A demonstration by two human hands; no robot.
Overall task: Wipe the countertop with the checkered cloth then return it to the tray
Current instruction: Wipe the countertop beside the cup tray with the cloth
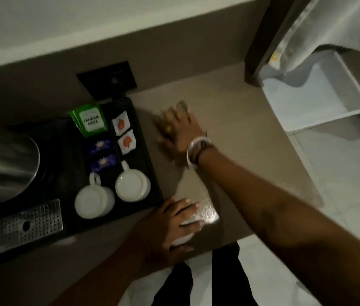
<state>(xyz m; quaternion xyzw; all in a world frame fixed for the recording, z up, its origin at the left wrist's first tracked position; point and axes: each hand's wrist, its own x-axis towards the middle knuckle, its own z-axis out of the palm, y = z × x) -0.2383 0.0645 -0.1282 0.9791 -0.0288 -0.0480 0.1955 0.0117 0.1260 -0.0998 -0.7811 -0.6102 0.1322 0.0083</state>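
The checkered cloth (182, 107) is a blurred, dark-patterned patch on the beige countertop (236, 133), just right of the black tray (147, 155). My right hand (180, 131) presses flat on it, wrist wearing a pale band, and most of the cloth is hidden under the palm and fingers. My left hand (170, 221) lies at the counter's front edge beside the tray's near right corner. Its fingers curl over a white rounded object (183, 238) that I cannot identify.
The tray holds two white cups (132, 186), a green tea packet (89, 121), several small sachets, a steel kettle (2, 160) and a perforated metal plate (24, 226). A dark socket plate (108, 79) sits on the wall behind. A white bin (320, 100) stands on the tiled floor at right.
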